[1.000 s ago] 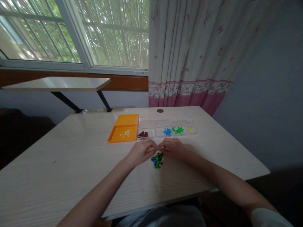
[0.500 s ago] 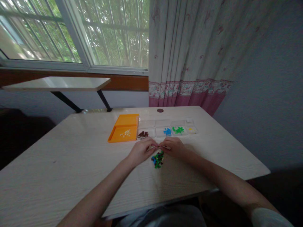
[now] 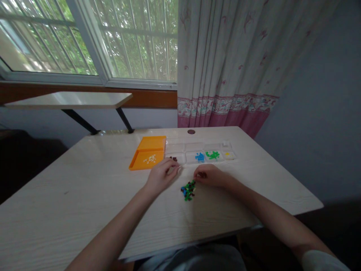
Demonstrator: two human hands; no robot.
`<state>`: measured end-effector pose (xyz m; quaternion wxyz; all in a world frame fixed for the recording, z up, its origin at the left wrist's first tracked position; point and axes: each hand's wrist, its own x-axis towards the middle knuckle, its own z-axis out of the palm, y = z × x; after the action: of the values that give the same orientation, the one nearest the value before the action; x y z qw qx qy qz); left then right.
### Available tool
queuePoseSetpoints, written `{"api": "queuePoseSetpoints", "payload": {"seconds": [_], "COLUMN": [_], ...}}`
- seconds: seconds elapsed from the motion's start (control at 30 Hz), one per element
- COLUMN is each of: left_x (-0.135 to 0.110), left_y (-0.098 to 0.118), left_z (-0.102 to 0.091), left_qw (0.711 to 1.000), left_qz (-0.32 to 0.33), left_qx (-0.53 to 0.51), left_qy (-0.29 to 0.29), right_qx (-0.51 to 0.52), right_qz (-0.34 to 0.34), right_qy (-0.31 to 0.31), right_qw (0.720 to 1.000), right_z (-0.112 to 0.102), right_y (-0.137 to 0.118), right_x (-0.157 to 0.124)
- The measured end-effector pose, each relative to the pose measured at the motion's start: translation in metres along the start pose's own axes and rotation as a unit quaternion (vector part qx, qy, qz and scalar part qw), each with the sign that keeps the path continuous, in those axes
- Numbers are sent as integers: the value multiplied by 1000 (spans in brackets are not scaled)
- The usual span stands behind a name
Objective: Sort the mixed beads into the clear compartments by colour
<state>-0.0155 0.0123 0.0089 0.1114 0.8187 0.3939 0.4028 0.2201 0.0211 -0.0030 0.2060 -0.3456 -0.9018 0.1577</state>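
Observation:
My left hand [image 3: 161, 175] is closed in a pinch just in front of the clear tray, with a small white piece [image 3: 179, 169] showing at its fingertips. To its right, my right hand [image 3: 211, 175] is curled closed above the table; what its fingers hold, if anything, is too small and dark to make out. Just below the right fingertips lies a cluster of small building pieces [image 3: 188, 191] in green, blue and dark brown. Dark brown pieces [image 3: 173, 159] lie in the tray compartment behind my left hand, which partly hides them.
The clear compartment tray [image 3: 194, 146] holds blue pieces [image 3: 200, 157], green pieces [image 3: 212, 155] and a few yellow bits [image 3: 227, 154]. At its left, an orange lid [image 3: 152, 143] carries loose white pieces [image 3: 150, 159]. A raised shelf [image 3: 84, 99] stands at the back left of the table [image 3: 98, 195].
My hands were together at the fingertips and have come apart. The left moved left and slightly up, now covering some brown pieces; the right shifted slightly right. The cluster stayed put.

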Motion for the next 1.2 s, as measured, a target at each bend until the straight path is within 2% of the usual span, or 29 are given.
{"api": "queuePoseSetpoints", "payload": {"seconds": [0.13,0.37,0.57,0.7,0.87,1.0,1.2], "left_x": [1,1,2,3,5,5,5], "left_y": [-1,-2,-22,-35,-39,-38,-40], "left_z": [-8,-9,-7,-4,-5,-7,-6], "left_qw": [998,996,986,974,966,966,970], "left_qz": [-4,8,-67,-125,-164,-164,-126], "left_qx": [24,55,126,174,194,192,192], "left_qy": [52,63,87,69,47,55,77], "right_qx": [15,17,55,66,77,75,77], "right_qz": [0,17,9,10,31,34,38], "right_qy": [-17,-33,-73,-88,-102,-103,-103], "right_qw": [1000,999,996,994,991,991,991], "right_z": [3,1,-4,-6,-9,-9,-8], "right_y": [10,8,5,3,0,0,1], "right_x": [0,0,-2,-3,-2,-2,-1]}}
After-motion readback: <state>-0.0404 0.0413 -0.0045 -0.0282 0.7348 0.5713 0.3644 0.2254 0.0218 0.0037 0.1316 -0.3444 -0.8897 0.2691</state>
